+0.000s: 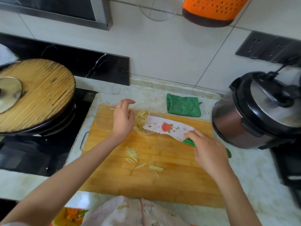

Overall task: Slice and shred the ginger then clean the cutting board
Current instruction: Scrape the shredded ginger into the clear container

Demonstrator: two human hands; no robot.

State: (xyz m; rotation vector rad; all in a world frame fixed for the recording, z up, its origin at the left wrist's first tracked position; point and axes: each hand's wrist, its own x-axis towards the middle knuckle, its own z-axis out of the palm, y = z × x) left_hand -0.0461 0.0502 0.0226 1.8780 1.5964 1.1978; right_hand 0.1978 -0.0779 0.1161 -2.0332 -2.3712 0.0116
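Right hand [210,149] gripped the knife [167,127] by its handle, blade flat to ferry ginger shreds [140,119] into the far-left bowl [104,126]; left hand [123,119], fingers relaxed and empty, probably swept them off.

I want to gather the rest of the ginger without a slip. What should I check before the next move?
1. Right hand grips the knife by its green handle: ok.
2. Ginger pile at the blade tip sits over the clear bowl: ok.
3. Left hand fingers off the cutting edge: cannot tell.
4. Cutting board free of ginger: not ok, loose shreds remain.
5. Green cloth near the board: ok.
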